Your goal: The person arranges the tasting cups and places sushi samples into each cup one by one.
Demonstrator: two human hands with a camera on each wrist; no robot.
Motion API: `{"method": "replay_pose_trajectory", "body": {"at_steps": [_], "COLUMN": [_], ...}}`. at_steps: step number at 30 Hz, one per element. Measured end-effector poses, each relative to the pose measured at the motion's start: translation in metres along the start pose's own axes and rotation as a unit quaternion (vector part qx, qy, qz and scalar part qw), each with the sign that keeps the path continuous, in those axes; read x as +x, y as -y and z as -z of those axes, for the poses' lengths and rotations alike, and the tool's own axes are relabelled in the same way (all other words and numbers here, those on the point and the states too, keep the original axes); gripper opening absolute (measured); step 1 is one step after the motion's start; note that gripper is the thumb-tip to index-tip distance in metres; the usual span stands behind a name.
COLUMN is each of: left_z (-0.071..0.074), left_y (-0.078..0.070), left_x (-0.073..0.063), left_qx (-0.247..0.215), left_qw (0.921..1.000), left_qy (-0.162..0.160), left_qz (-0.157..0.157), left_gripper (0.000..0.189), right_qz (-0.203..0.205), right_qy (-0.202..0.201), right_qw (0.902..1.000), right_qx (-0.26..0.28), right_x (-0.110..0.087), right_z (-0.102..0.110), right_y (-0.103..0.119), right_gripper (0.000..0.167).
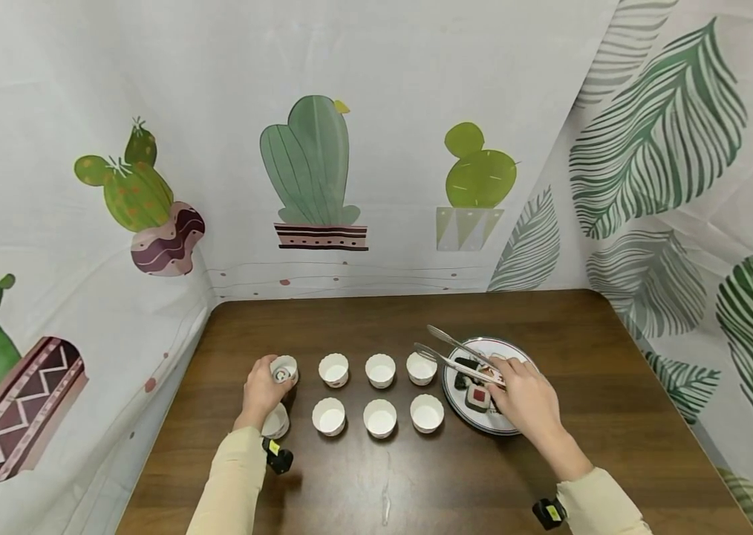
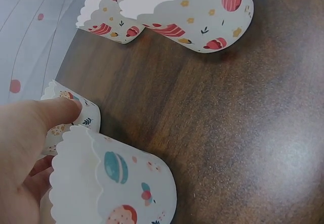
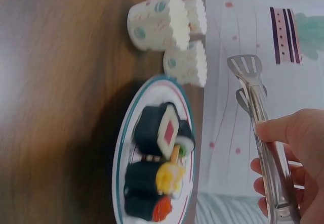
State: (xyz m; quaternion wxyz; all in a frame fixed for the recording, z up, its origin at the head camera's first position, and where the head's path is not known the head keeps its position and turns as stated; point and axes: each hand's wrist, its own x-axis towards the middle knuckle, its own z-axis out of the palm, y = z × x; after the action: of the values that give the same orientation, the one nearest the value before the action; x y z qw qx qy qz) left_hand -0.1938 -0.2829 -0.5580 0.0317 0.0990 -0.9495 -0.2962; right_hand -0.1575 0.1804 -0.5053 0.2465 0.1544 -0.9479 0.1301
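Observation:
My left hand [image 1: 263, 390] grips the rim and side of a white paper baking cup [image 1: 292, 365] in the far row, at its left end. Inside that cup lies a small round piece [image 1: 282, 375], pale with a dark centre, perhaps a sushi roll. In the left wrist view, the thumb presses the patterned wall of the held cup [image 2: 91, 114]. My right hand [image 1: 530, 397] holds metal tongs [image 1: 451, 360] over the plate [image 1: 505, 428], their slotted tips apart with nothing between them. Several sushi pieces [image 3: 154, 130] sit on the plate, partly hidden by the tongs and hand in the head view.
More baking cups stand in two rows across the brown table [image 1: 350, 490]; a near-left cup [image 1: 276, 423] is partly behind my left wrist. A far-row cup [image 1: 422, 370] stands beside the plate, under the tong tips. Printed cloth [image 1: 390, 148] hangs behind the table.

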Motion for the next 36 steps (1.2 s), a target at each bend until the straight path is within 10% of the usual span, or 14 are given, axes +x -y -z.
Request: {"method": "replay_pose_trajectory", "body": {"at_steps": [36], "left_z": [-0.001], "left_y": [0.001], "left_x": [0.001], "left_qx": [-0.002], "left_qw": [1.0], "left_qy": [0.007], "left_qz": [0.003], "left_gripper": [0.063], "right_qz": [-0.092], "right_qy": [0.021], "right_qw": [0.9952], "right_qx": [-0.025], "right_x": [-0.054], "right_z": [0.023], "right_y": [-0.078], "right_gripper": [0.042]}}
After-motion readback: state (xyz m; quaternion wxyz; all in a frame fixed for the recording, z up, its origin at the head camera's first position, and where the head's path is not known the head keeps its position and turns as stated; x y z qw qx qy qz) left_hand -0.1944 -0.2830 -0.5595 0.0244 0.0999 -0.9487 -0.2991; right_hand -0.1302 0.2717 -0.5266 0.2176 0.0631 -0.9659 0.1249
